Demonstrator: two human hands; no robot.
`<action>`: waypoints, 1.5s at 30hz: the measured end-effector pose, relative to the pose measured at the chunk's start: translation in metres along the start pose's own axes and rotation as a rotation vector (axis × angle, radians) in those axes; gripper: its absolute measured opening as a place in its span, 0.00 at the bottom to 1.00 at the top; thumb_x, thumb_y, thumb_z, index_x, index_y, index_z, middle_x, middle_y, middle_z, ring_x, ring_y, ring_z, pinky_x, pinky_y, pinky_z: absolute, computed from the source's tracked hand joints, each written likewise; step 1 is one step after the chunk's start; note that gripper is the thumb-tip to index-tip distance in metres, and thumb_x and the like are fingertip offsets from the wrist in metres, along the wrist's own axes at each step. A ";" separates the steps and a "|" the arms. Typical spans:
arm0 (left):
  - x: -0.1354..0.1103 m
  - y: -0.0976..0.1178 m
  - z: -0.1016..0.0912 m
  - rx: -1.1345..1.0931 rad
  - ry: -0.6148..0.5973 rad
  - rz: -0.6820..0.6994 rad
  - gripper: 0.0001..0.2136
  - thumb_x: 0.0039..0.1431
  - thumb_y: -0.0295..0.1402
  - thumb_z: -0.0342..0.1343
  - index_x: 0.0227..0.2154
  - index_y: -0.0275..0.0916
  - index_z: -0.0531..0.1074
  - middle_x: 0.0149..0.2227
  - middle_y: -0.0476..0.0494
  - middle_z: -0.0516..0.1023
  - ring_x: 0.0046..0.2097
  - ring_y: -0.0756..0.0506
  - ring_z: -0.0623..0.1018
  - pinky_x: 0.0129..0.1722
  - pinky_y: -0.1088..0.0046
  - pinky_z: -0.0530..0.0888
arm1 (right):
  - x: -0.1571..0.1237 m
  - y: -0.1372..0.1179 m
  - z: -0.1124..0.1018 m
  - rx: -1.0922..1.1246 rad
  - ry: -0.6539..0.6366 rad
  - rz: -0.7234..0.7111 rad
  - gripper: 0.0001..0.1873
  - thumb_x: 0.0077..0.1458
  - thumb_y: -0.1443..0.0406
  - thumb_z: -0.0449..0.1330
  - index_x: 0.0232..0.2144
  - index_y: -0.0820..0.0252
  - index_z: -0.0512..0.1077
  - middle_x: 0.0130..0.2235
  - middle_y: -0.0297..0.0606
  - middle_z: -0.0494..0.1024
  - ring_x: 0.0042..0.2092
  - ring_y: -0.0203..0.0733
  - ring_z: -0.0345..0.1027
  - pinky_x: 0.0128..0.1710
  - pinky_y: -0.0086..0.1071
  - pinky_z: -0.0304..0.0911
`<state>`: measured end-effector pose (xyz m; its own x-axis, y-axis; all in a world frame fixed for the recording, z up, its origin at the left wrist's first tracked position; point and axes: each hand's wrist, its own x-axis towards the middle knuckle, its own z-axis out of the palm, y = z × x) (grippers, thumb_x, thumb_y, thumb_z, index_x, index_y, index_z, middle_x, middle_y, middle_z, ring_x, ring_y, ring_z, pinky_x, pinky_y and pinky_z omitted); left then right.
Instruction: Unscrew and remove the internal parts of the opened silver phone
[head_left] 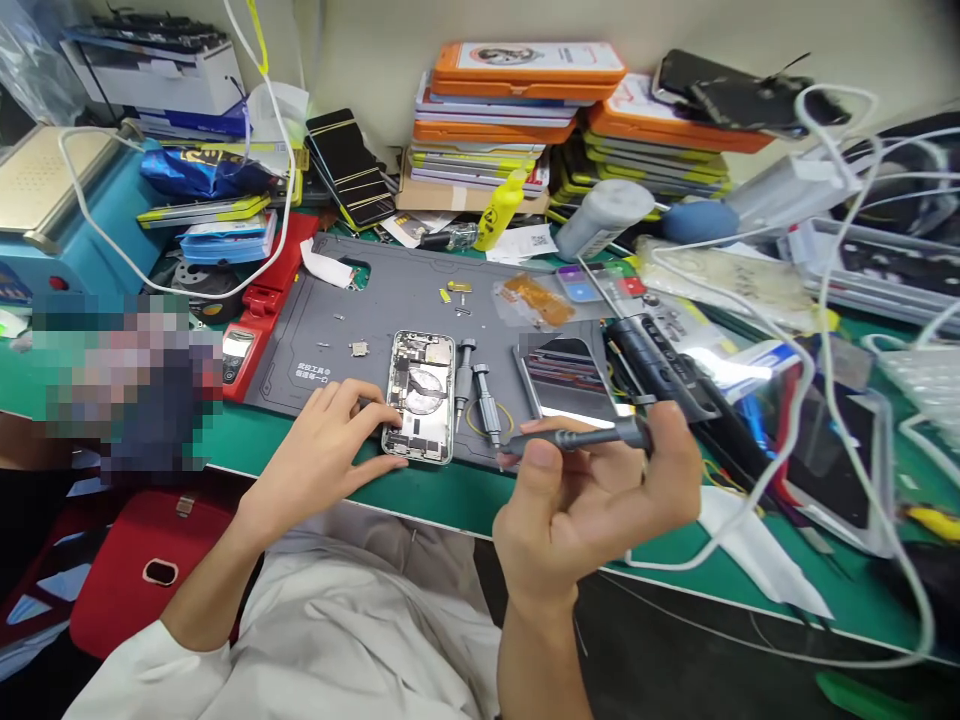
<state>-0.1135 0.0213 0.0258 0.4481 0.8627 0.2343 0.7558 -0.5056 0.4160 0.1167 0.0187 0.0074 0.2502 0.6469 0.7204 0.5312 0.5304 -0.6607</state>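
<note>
An opened smartphone (421, 397), its inner parts and a round coil showing, lies on the grey work mat (360, 290). My left hand (330, 440) grips the phone's lower left side, with fingertips over the left edge and the thumb at the bottom corner. Held above the bench's front edge, a grey precision screwdriver (592, 436) lies nearly level in my right hand (592, 500), between thumb and fingers, its end against the bent index finger. Two more grey screwdrivers, one close beside the phone (464, 375) and another further right (487, 405), rest on the mat.
Small metal pieces (360, 348) lie left of the phone. A shiny phone-sized panel (566, 378) is to the right. Orange boxes (529, 70) and a yellow bottle (501, 212) stand behind. White cables (814, 330) loop at right. A blurred person (135, 390) is at far left.
</note>
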 end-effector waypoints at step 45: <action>0.001 -0.005 0.002 -0.061 0.028 -0.068 0.12 0.68 0.34 0.72 0.46 0.44 0.75 0.61 0.40 0.76 0.59 0.35 0.78 0.58 0.53 0.76 | 0.038 -0.011 0.018 -0.089 -0.298 0.293 0.06 0.69 0.60 0.59 0.47 0.52 0.69 0.37 0.34 0.86 0.31 0.39 0.75 0.33 0.34 0.69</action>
<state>-0.1158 0.0245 0.0220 0.3829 0.8952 0.2281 0.7529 -0.4455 0.4844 0.1053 0.0476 0.0385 0.1635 0.9002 0.4037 0.5436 0.2593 -0.7983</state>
